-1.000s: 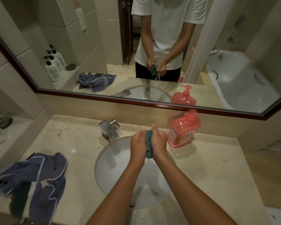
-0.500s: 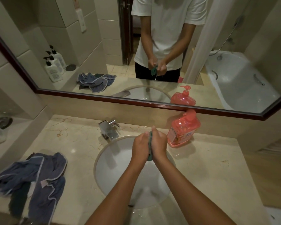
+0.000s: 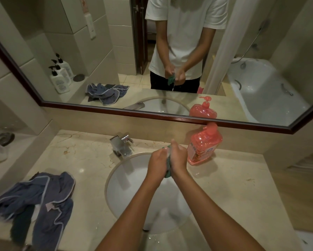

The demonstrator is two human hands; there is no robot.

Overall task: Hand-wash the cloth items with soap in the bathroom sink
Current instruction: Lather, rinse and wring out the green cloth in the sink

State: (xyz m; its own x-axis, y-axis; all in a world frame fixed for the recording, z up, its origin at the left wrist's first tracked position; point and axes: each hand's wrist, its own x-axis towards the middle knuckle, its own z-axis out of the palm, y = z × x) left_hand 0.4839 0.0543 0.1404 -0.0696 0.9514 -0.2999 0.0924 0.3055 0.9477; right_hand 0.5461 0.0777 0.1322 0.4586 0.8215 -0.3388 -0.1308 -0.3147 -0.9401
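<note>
A small green cloth [image 3: 168, 164], bunched and wet, is squeezed between the left hand [image 3: 158, 163] and the right hand [image 3: 179, 160], both curled tightly round it above the round white sink [image 3: 126, 180]. A chrome tap [image 3: 122, 145] is set at the basin's far rim. A translucent pink soap bottle [image 3: 203, 144] with a pump stands just beside the right hand. Crumpled blue-grey cloths [image 3: 43, 200] with pale edging are heaped on the glossy marble counter [image 3: 242, 178].
</note>
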